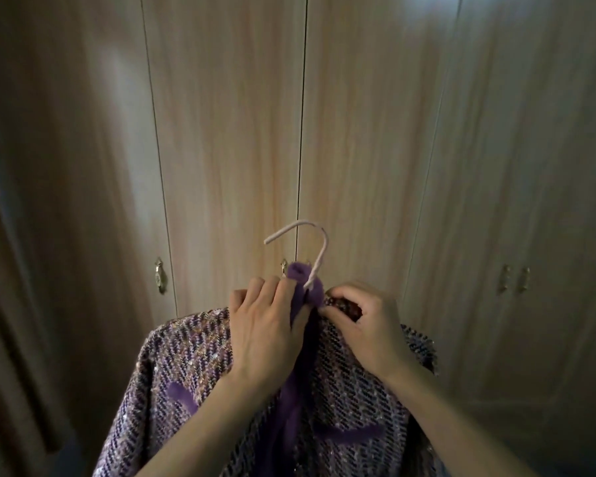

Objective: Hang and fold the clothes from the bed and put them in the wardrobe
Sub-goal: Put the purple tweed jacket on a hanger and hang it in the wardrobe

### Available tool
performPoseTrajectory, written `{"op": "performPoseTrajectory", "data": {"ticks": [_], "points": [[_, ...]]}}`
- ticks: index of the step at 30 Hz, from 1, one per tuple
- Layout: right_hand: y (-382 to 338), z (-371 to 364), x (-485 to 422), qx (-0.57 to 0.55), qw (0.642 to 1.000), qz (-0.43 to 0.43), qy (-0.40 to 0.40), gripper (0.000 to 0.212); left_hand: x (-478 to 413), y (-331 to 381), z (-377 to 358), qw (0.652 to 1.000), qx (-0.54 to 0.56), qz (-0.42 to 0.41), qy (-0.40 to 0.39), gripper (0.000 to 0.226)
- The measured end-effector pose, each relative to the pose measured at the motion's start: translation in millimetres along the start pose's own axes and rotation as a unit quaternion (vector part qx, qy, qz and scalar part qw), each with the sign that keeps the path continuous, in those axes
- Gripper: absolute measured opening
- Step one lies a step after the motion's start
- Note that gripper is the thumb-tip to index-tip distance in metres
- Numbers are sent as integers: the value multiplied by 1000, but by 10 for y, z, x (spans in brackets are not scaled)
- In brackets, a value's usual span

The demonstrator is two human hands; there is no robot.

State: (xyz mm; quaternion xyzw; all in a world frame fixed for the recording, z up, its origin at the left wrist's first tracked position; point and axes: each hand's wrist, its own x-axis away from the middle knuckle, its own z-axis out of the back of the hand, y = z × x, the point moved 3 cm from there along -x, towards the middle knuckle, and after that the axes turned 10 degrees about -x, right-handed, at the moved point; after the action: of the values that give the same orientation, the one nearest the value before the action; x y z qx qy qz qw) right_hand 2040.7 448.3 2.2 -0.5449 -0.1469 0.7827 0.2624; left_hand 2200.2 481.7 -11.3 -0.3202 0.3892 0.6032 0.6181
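Observation:
A purple tweed jacket (193,366) with plain purple trim and pocket bands hangs on a hanger in front of me. The hanger's pale hook (319,249) sticks up above the collar. My left hand (265,332) grips the left side of the purple collar, with its fingers curled over the trim. My right hand (362,325) pinches the right collar edge close to the hook. The hanger's shoulders are hidden inside the jacket.
The wardrobe (234,139) stands right behind the jacket, its pale wood doors closed. Small metal handles (159,275) sit at hand height, with another pair (515,278) on the right doors. A dark curtain or wall edge (11,304) runs down the left.

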Motion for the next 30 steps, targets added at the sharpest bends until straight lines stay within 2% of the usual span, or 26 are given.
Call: {"op": "performPoseTrajectory", "data": {"ticks": [9, 17, 19, 22, 27, 30], "points": [[724, -920, -640, -38, 993, -100, -47, 18, -207, -1021, -935, 1000, -6, 12, -23, 24], [1675, -1266, -983, -50, 970, -232, -51, 11, -388, -1320, -1763, 998, -1, -4, -68, 26], [1982, -1285, -1101, -35, 967, -252, -34, 21, -441, -1361, -1979, 997, -1, -3, -77, 27], [2416, -1326, -1249, 6, 962, -267, -49, 39, -507, -1372, -2297, 996, -7, -2, -92, 29], [3098, -1456, -1479, -25, 932, -343, -117, 61, -591, -1323, -2774, 993, -22, 6, -113, 30], [3532, -1556, -1564, -7, 908, -389, -154, 71, -603, -1311, -3017, 991, -39, 23, -123, 31]]}}
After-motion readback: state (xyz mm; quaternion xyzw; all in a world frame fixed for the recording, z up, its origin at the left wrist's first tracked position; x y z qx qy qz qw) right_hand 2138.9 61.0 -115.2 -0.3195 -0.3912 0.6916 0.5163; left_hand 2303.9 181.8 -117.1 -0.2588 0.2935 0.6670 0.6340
